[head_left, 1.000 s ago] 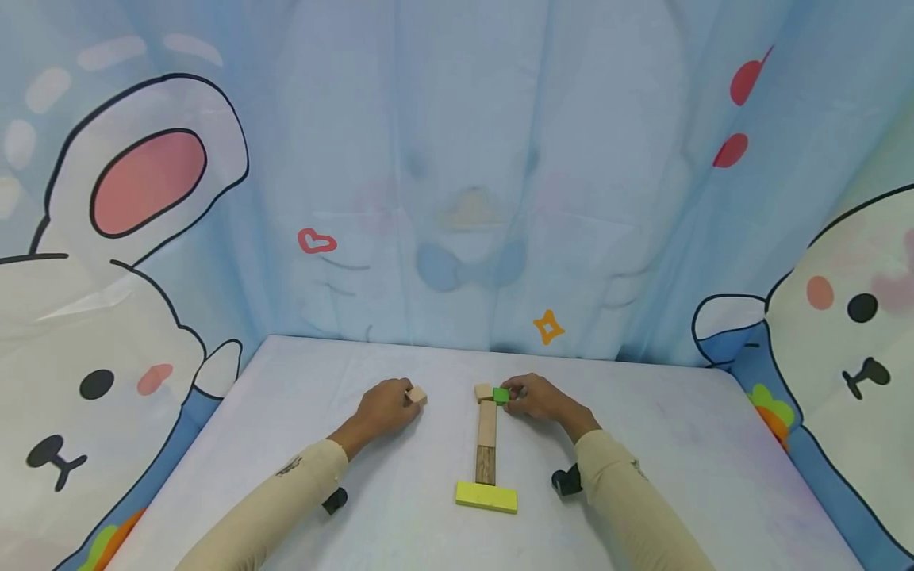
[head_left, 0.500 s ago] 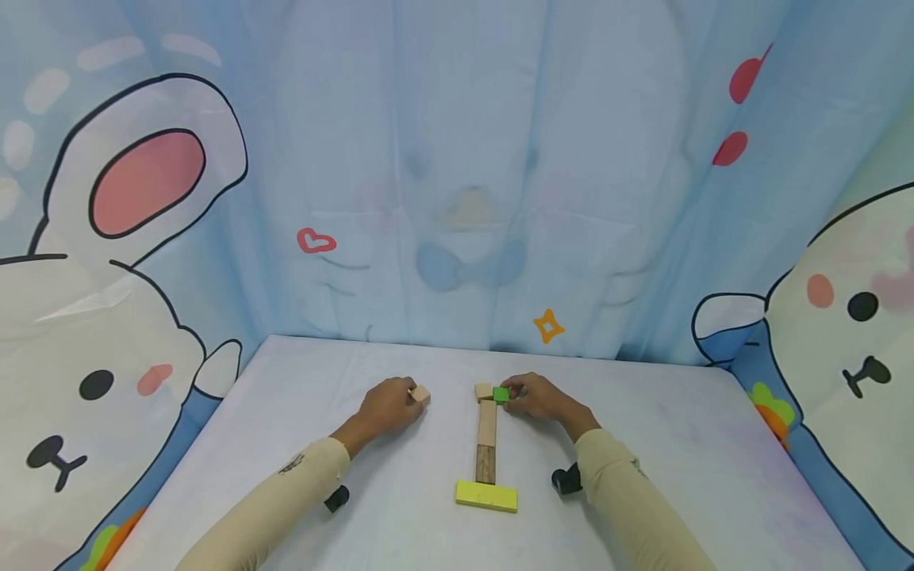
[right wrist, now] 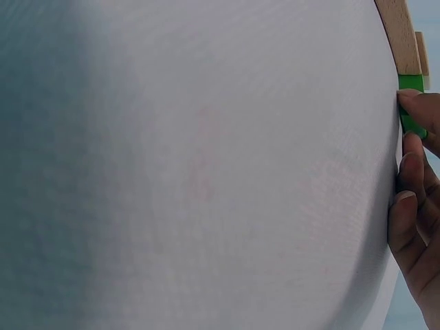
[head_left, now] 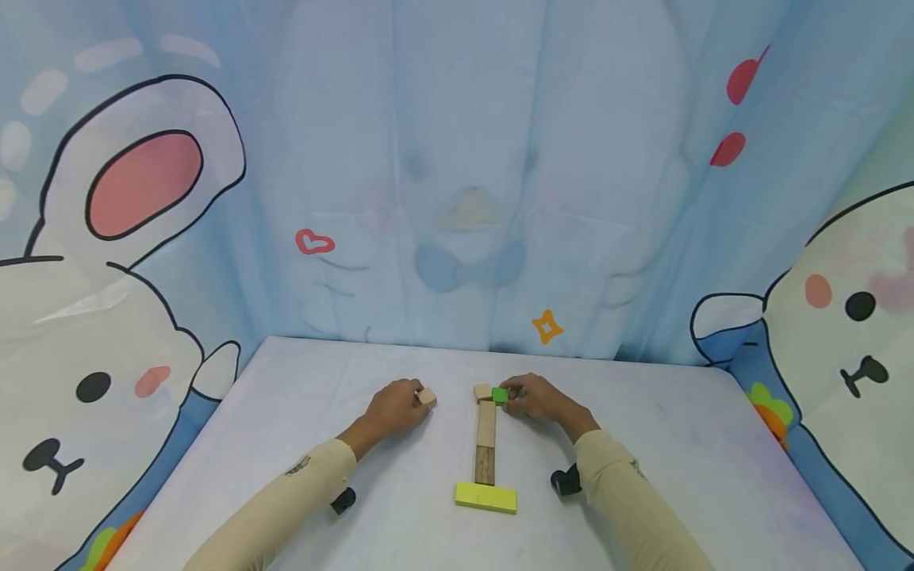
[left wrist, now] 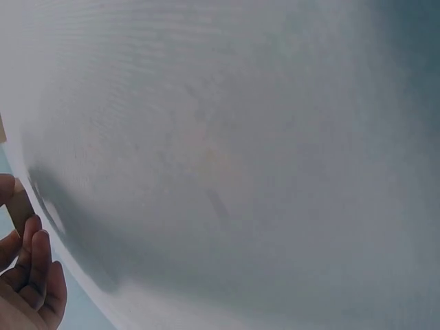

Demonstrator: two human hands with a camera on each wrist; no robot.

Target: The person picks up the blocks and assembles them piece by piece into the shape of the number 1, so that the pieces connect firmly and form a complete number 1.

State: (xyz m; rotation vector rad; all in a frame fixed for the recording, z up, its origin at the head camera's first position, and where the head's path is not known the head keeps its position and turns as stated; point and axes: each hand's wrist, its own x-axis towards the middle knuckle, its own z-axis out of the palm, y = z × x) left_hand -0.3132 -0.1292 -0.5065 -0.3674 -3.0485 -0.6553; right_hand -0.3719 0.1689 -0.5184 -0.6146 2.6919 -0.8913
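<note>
My left hand point(head_left: 392, 407) pinches a small natural-wood cube point(head_left: 427, 397) left of a line of blocks; the left wrist view shows this wooden cube point(left wrist: 19, 207) between thumb and fingertips. My right hand point(head_left: 537, 397) pinches a green cube point(head_left: 500, 395) at the line's far end. Beside the green cube sits another plain wooden cube point(head_left: 482, 392). Below these two, a light wooden block point(head_left: 486, 423) lies end to end with a darker brown block point(head_left: 485, 465). A yellow block point(head_left: 485, 497) lies crosswise at the near end. In the right wrist view the green cube point(right wrist: 413, 83) meets a wooden block's end.
The blocks lie on a white-covered table point(head_left: 400, 507). A blue cartoon-printed curtain point(head_left: 464, 159) hangs behind the far edge and down both sides. Dark wrist cameras point(head_left: 566, 480) hang under both sleeves, close over the cloth.
My left hand has moved slightly right with its wooden cube, nearer the line of blocks. The right hand stays at the green cube, and the other blocks lie as before.
</note>
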